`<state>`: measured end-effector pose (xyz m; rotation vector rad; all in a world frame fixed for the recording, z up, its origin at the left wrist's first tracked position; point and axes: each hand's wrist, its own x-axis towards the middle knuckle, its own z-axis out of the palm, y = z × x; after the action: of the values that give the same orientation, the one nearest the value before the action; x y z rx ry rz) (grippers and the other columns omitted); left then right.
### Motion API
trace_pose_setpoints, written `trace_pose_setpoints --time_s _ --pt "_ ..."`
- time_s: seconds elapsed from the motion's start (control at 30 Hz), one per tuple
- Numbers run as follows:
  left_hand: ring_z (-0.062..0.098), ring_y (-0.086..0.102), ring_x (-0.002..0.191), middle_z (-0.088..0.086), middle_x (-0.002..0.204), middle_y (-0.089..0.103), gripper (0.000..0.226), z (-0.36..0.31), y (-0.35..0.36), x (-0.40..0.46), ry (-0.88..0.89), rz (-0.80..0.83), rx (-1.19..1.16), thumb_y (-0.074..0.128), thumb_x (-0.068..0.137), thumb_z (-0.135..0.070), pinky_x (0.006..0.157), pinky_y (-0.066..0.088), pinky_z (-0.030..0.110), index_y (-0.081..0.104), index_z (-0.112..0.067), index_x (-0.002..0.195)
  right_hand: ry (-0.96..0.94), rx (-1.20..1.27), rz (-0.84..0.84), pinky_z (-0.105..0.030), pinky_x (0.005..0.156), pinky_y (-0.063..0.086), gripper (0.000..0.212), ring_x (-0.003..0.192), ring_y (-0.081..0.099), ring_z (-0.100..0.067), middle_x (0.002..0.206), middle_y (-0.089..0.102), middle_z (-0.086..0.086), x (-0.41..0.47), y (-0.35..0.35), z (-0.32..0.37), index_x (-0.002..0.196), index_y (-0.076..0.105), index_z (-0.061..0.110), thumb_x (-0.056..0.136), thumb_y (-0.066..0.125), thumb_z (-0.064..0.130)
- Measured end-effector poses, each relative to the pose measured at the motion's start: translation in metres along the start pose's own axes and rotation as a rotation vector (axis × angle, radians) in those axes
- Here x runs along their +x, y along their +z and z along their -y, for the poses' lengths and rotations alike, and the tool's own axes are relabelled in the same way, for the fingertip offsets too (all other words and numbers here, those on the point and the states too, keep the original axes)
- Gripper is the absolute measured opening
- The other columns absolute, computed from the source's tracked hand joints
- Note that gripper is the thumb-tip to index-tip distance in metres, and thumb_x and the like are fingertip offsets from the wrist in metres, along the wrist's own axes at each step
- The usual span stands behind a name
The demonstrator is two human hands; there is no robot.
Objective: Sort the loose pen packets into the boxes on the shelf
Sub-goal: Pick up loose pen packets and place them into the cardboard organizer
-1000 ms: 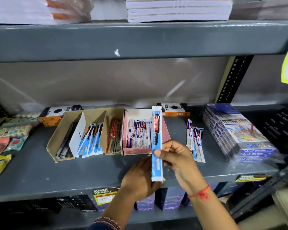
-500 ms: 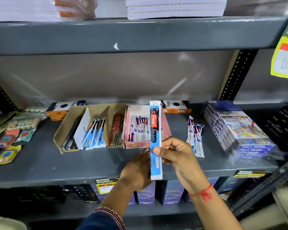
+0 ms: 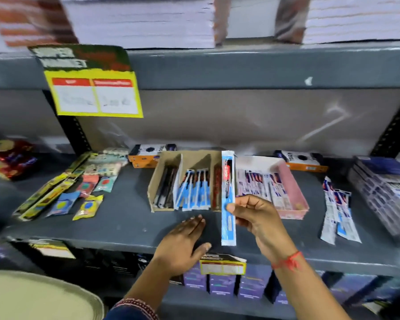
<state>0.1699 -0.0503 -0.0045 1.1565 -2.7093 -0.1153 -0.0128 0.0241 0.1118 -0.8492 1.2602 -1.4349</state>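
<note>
My right hand (image 3: 254,218) pinches a long blue pen packet (image 3: 228,197) and holds it upright in front of the boxes. My left hand (image 3: 185,243) lies flat and open on the grey shelf (image 3: 129,225), just left of the packet. Behind them a brown cardboard box (image 3: 158,172) has compartments of black, blue and red pen packets. To its right, a pink box (image 3: 291,190) holds white-and-blue packets. Two or three loose packets (image 3: 337,211) lie on the shelf further right.
Yellow strips and small coloured sachets (image 3: 83,188) lie at the left. Orange-black cartons (image 3: 148,155) stand at the back. A stack of blue boxes (image 3: 383,190) sits at the far right. A yellow price tag (image 3: 92,93) hangs from the upper shelf.
The view has swung left and closer. My left hand has let go of the packet's lower end and dropped flat onto the shelf. My right hand still holds the packet upright.
</note>
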Motion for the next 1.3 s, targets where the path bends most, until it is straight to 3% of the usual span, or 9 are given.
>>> trace_pose_setpoints --time_s 0.33,0.43,0.53,0.7,0.77,0.87,1.0,1.17,1.3 --pt "0.017 0.011 0.141 0.006 0.155 0.016 0.071 0.035 -0.005 -0.002 0.090 0.002 0.002 0.024 0.092 -0.060 0.109 -0.004 0.021 0.017 -0.014 0.145 0.041 -0.361 -0.130 -0.016 0.044 0.047 0.022 0.046 0.048 -0.013 0.061 0.054 -0.004 0.065 0.075 -0.009 0.096 0.062 0.005 0.080 0.063 -0.010" --pt "0.017 0.008 0.141 0.005 0.156 0.013 0.073 0.038 -0.001 -0.002 0.069 0.002 -0.035 0.025 0.091 -0.061 0.112 0.000 0.026 0.011 -0.015 0.146 -0.002 -0.701 -0.149 -0.033 0.058 0.054 0.031 0.051 0.059 -0.024 0.062 0.061 -0.013 0.099 0.094 -0.009 0.106 0.064 0.001 0.079 0.058 -0.011" --pt "0.017 0.006 0.142 0.005 0.156 0.009 0.074 0.037 0.001 0.000 0.077 0.002 -0.061 0.026 0.091 -0.059 0.113 0.000 0.027 0.009 -0.013 0.147 -0.015 -1.060 -0.101 -0.043 0.087 0.055 0.031 0.094 0.067 -0.040 0.099 0.069 -0.030 0.126 0.104 -0.012 0.106 0.064 -0.005 0.080 0.049 -0.008" --pt "0.021 0.036 0.133 0.010 0.144 0.040 0.072 0.037 -0.005 -0.002 0.098 -0.068 -0.062 0.041 0.087 -0.058 0.110 0.024 0.035 0.039 -0.007 0.137 0.072 -1.390 -0.064 -0.039 0.097 0.046 0.035 0.117 0.056 -0.038 0.126 0.059 -0.024 0.153 0.112 -0.028 0.119 0.056 -0.005 0.088 0.041 0.000" --pt "0.015 0.054 0.118 0.004 0.127 0.059 0.068 0.037 -0.004 -0.003 0.120 -0.077 -0.011 0.050 0.080 -0.063 0.098 0.042 0.028 0.057 -0.011 0.123 0.111 -1.431 -0.077 -0.041 0.096 0.046 0.036 0.117 0.056 -0.039 0.127 0.058 -0.025 0.156 0.113 -0.034 0.122 0.054 -0.006 0.089 0.039 -0.001" --pt "0.011 0.058 0.111 -0.001 0.120 0.065 0.067 0.034 -0.003 -0.004 0.152 -0.097 0.040 0.049 0.077 -0.066 0.092 0.047 0.023 0.063 -0.014 0.117 0.129 -1.469 -0.106 -0.041 0.095 0.048 0.033 0.113 0.059 -0.039 0.121 0.062 -0.025 0.154 0.113 -0.038 0.117 0.058 -0.005 0.090 0.039 -0.001" --pt "0.012 0.056 0.114 0.001 0.123 0.063 0.067 0.032 -0.012 -0.005 0.107 -0.085 0.029 0.050 0.078 -0.065 0.094 0.044 0.025 0.061 -0.013 0.120 -0.019 -1.630 -0.120 -0.042 0.091 0.050 0.032 0.109 0.061 -0.038 0.116 0.065 -0.022 0.145 0.119 -0.035 0.111 0.062 -0.003 0.089 0.038 -0.003" --pt "0.016 0.007 0.142 0.007 0.156 0.013 0.072 0.037 -0.007 -0.002 0.105 0.026 -0.101 0.028 0.093 -0.056 0.112 -0.003 0.025 0.012 -0.010 0.146 -0.198 -1.615 -0.221 -0.043 0.077 0.054 0.027 0.095 0.066 -0.041 0.101 0.070 -0.024 0.129 0.108 -0.016 0.099 0.066 0.000 0.086 0.042 0.002" --pt "0.016 0.009 0.141 0.005 0.155 0.015 0.067 0.035 0.001 -0.001 0.073 0.024 -0.042 0.022 0.094 -0.055 0.112 -0.001 0.025 0.013 -0.013 0.146 -0.370 -1.449 -0.481 -0.039 0.072 0.052 0.026 0.091 0.064 -0.040 0.097 0.070 -0.022 0.111 0.067 -0.003 0.098 0.068 0.009 0.085 0.045 0.013"
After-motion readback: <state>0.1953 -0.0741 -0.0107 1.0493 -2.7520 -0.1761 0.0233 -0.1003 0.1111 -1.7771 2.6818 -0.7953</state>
